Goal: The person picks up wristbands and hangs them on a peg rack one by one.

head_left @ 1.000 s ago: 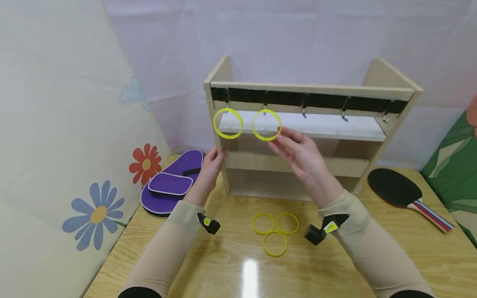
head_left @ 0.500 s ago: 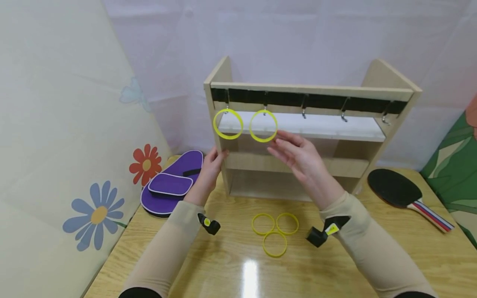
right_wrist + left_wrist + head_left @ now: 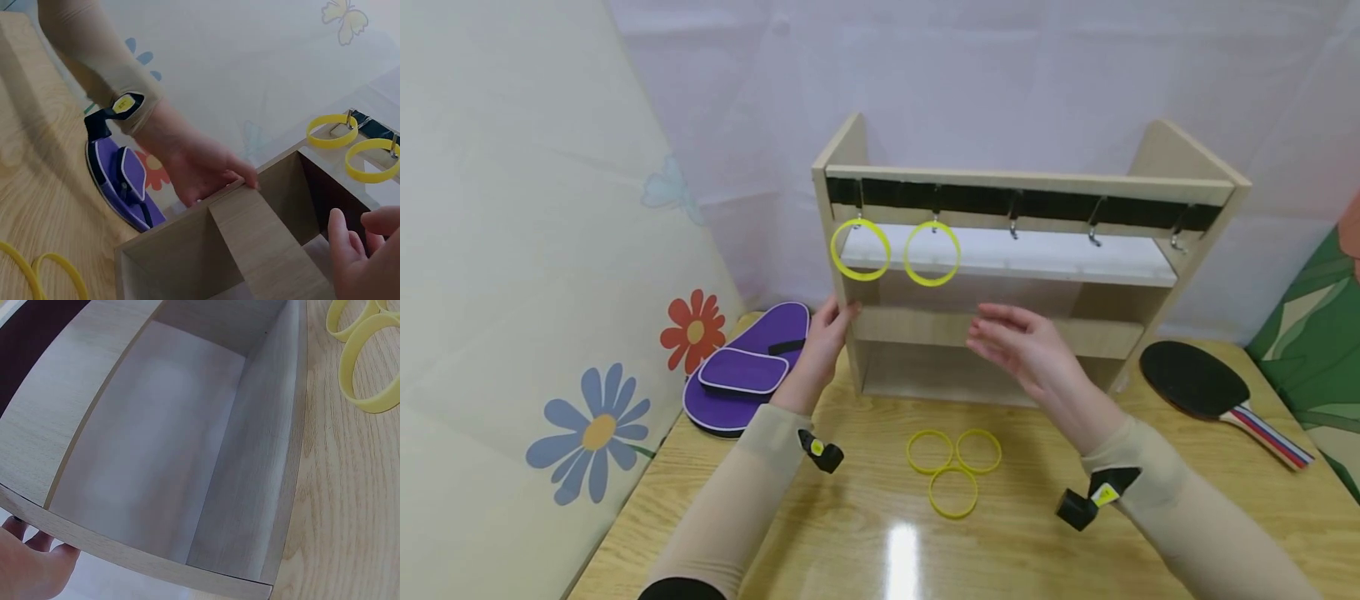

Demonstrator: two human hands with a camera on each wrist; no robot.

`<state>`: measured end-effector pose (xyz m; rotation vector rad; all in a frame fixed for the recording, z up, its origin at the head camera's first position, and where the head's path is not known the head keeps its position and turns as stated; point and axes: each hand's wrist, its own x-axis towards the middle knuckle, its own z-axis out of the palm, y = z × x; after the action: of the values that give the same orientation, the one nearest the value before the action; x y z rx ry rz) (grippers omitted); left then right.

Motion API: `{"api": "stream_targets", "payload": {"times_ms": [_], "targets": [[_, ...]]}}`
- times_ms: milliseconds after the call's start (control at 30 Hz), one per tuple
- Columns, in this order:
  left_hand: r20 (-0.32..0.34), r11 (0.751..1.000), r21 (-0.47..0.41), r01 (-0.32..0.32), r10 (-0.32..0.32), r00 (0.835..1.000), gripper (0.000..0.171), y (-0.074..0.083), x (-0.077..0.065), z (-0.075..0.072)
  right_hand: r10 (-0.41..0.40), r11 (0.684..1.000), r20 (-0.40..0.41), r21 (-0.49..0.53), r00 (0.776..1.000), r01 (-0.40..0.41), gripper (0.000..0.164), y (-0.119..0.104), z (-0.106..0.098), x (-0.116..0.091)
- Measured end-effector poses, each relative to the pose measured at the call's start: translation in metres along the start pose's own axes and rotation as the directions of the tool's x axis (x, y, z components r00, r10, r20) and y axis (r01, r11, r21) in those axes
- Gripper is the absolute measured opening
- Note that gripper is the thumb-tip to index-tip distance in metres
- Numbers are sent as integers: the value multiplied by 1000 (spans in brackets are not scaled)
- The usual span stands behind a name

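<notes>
A wooden shelf rack point(image 3: 917, 327) stands on the table, with a row of metal hooks on the black strip across its front. From the leftmost hook hangs a yellow ring point(image 3: 859, 277), and from the second hook another yellow ring point(image 3: 931, 282). My left hand point(image 3: 822, 348) grips the rack's left side panel; in the right wrist view the thumb laps over the panel's edge. In front of the rack's middle, my right hand point(image 3: 1037, 350) is held in the air with loosely bent fingers, touching nothing. Three more yellow rings point(image 3: 953, 514) lie together on the table.
At the left a purple paddle case point(image 3: 745, 371) lies against the flowered wall. To the right of the rack is a table tennis paddle point(image 3: 1195, 379) with a striped handle. The wooden table point(image 3: 820, 533) extends in front.
My right hand has let go of the second ring and moved down and to the right. That ring hangs freely from its hook. My left hand stays on the rack.
</notes>
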<state>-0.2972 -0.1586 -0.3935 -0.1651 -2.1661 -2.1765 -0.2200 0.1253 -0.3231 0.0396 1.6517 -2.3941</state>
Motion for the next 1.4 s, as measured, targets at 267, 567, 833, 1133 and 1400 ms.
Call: {"api": "stream_targets", "payload": {"times_ms": [267, 567, 833, 1133, 1400], "targets": [[-21, 1000, 0, 6, -6, 1000, 45, 1, 1, -1, 8, 997, 27, -79, 1000, -6, 52, 21, -25, -3], [-27, 1000, -15, -20, 20, 999, 46, 1, 2, 1, 44, 977, 38, -210, 998, -35, 50, 55, -47, -1], [-22, 1000, -8, -21, 20, 1000, 47, 1, 2, 1, 78, 966, 12, -248, 997, -73, 51, 82, -65, -2], [-34, 1000, 8, -14, 14, 999, 46, 0, 1, 2, 100, 919, 16, -385, 995, -87, 49, 110, -84, -4], [-9, 1000, 1, -13, 13, 1000, 49, 0, 0, 2, 130, 891, -1, -438, 992, -117, 48, 125, -91, -6]]}}
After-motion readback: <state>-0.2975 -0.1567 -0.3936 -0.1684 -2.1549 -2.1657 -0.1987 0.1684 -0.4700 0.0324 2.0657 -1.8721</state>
